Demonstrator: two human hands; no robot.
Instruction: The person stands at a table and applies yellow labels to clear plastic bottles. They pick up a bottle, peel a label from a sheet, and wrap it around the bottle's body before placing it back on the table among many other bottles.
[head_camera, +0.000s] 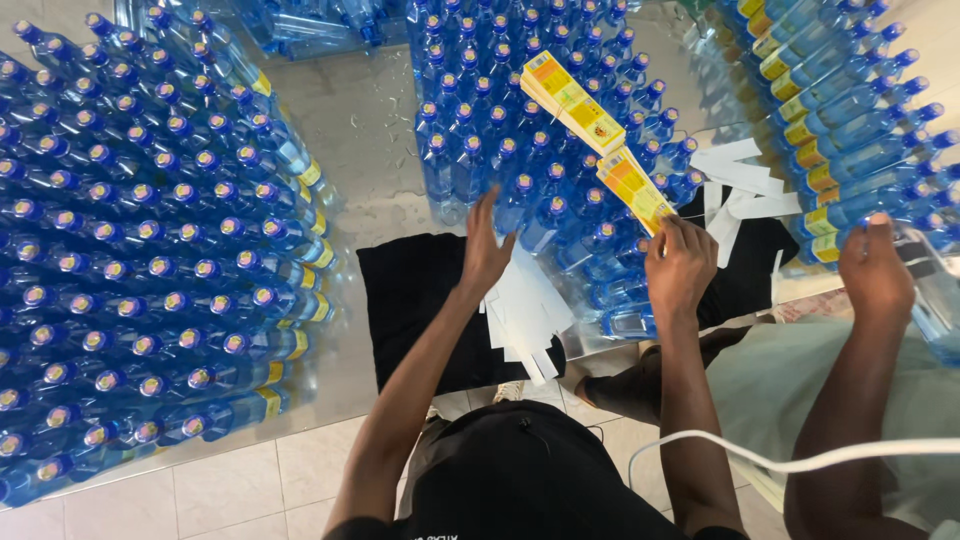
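Nearest the camera, a black shirt fills the 6 o'clock edge. At 12 o'clock from it, the left hand reaches with open fingers to a blue bottle, over white backing strips. At 2 o'clock the right hand pinches a yellow label strip (another person's hand grips a bottle at 3 o'clock). Glossy surface carries everything.
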